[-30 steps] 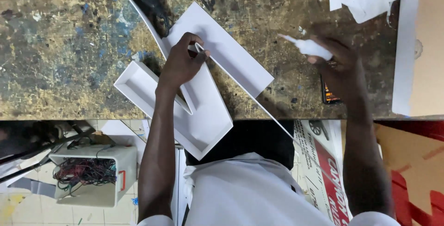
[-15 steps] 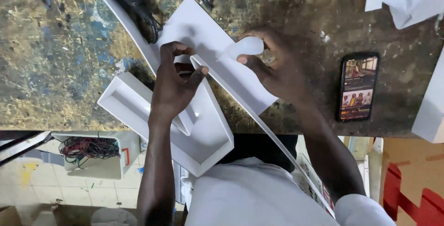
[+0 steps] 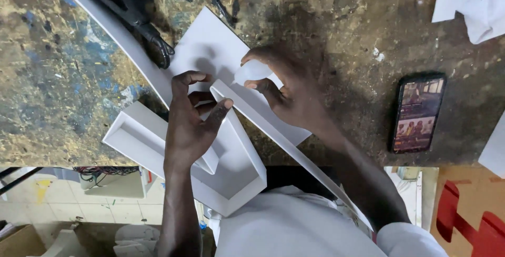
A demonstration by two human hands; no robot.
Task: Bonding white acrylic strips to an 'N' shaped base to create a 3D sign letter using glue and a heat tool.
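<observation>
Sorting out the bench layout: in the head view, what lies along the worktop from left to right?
White tray-like piece → left hand → right hand holding a small white bottle → phone → white paper scraps.

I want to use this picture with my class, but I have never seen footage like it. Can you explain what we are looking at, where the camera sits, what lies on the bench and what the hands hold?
There is no machine here: a person works with two bare hands, and the camera sits on their head, looking straight down. The left hand steadies a thin white strip standing on edge against a white tray-like form. The right hand grips a small white bottle at the strip's upper end. All this rests on a worn, paint-stained workbench. Also on it: a phone with a lit screen, black cables, and white offcuts in the far corner.
</observation>
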